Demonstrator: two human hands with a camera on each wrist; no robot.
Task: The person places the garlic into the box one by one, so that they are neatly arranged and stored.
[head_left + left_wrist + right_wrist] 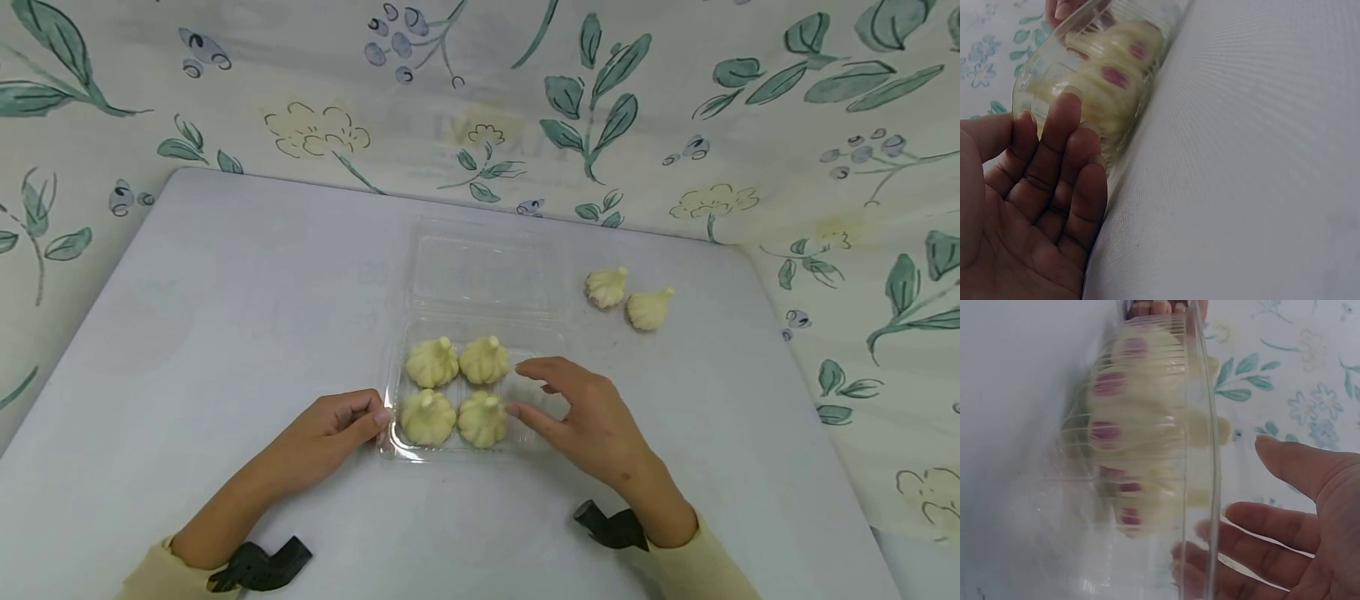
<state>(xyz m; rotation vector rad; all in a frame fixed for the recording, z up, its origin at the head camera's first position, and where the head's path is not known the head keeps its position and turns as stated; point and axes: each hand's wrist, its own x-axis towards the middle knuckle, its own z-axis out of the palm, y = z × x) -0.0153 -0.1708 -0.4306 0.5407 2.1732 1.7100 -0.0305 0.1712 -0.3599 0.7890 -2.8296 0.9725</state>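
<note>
A clear plastic box [551,337] lies with its lid [483,271] folded back behind it. Inside its left and middle part sit several pale garlic bulbs [483,419] in two rows. My left hand [307,442] pinches the box's left wall, thumb on the near side, fingertips against the plastic in the left wrist view. My right hand [592,412] is over the box's right part, thumb and index finger apart beside the right-hand bulbs, holding nothing; some of its fingers show behind the clear wall in the right wrist view.
Two more garlic bulbs, one [606,287] slightly behind the other [649,309], lie on the white table [262,275] right of the lid. A floral cloth [480,100] hangs behind the table.
</note>
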